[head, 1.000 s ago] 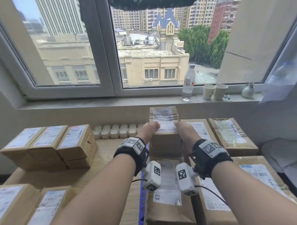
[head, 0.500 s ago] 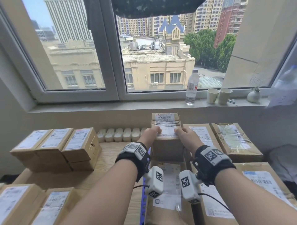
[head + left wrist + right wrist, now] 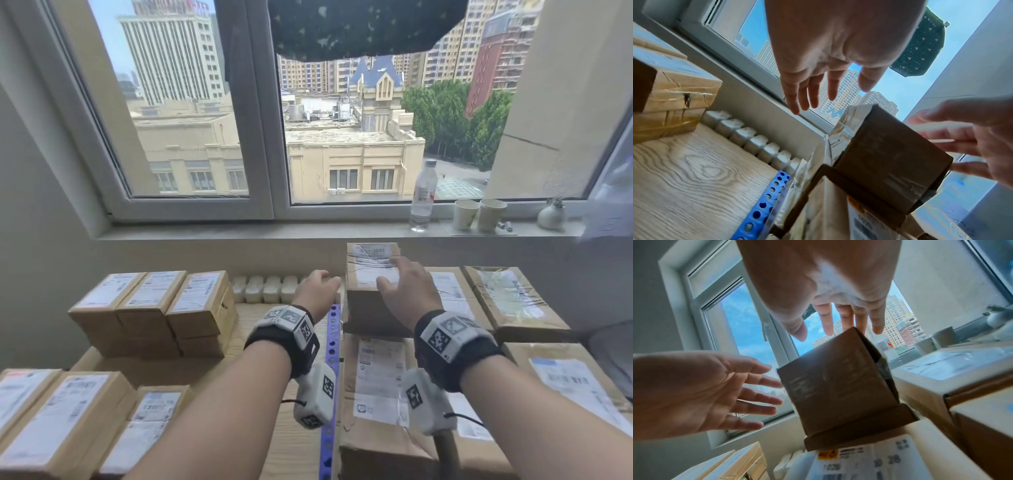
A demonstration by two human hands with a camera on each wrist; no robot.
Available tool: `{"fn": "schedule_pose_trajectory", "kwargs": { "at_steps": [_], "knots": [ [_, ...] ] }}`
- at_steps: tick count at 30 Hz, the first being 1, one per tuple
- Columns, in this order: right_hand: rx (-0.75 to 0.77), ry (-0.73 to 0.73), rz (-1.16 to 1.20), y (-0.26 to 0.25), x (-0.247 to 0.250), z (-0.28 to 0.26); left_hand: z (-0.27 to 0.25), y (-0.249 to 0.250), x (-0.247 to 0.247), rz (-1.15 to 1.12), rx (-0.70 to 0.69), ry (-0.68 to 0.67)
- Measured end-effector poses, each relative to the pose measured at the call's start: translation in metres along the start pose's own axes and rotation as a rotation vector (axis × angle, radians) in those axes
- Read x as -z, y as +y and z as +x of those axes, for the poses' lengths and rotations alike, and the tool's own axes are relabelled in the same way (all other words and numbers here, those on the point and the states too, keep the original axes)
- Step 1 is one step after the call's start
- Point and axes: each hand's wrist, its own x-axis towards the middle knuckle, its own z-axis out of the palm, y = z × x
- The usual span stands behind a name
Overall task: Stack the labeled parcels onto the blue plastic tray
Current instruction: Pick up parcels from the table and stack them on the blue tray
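Observation:
A small brown labeled parcel (image 3: pixel 363 311) (image 3: pixel 890 154) (image 3: pixel 836 378) stands on top of a larger flat labeled parcel (image 3: pixel 376 377) that lies on the blue perforated tray (image 3: pixel 331 346) (image 3: pixel 764 203). My left hand (image 3: pixel 320 287) (image 3: pixel 830 84) hovers just left of the small parcel with straight, spread fingers and holds nothing. My right hand (image 3: pixel 400 287) (image 3: pixel 838 321) is spread over the parcel's labeled top. Whether it touches the parcel I cannot tell. More labeled parcels (image 3: pixel 513 301) lie on the right part of the tray.
Two rows of labeled parcels sit on the wooden table, a stacked group at the back left (image 3: pixel 150 308) and another near left (image 3: pixel 61 421). A row of white blocks (image 3: pixel 270 289) lines the wall. A water bottle (image 3: pixel 424 195) and paper cups (image 3: pixel 478 214) stand on the sill.
Both hands gripped the small parcel's top edge before. Now they have let go; the left hand has drawn off to the left and the right hand has opened above it.

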Motion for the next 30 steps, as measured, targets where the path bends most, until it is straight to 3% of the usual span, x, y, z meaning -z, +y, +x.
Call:
{"fn": "schedule_pose_trajectory", "kwargs": {
  "at_steps": [5, 10, 18, 30],
  "knots": [
    [0.167, 0.058, -0.080, -0.037, -0.015, -0.013, -0.015, -0.019, 0.036, 0.238, -0.089, 0.055],
    [0.207, -0.028, -0.111, -0.084, -0.044, -0.030, -0.030, -0.049, 0.087, 0.426, -0.116, 0.076],
    [0.221, -0.116, -0.124, -0.167, -0.117, -0.067, -0.051, -0.113, 0.180, 0.454, -0.079, 0.073],
    [0.160, -0.269, -0.042, -0.271, -0.252, -0.132, -0.077, -0.255, 0.313, 0.427, 0.097, 0.089]
  ]
}}
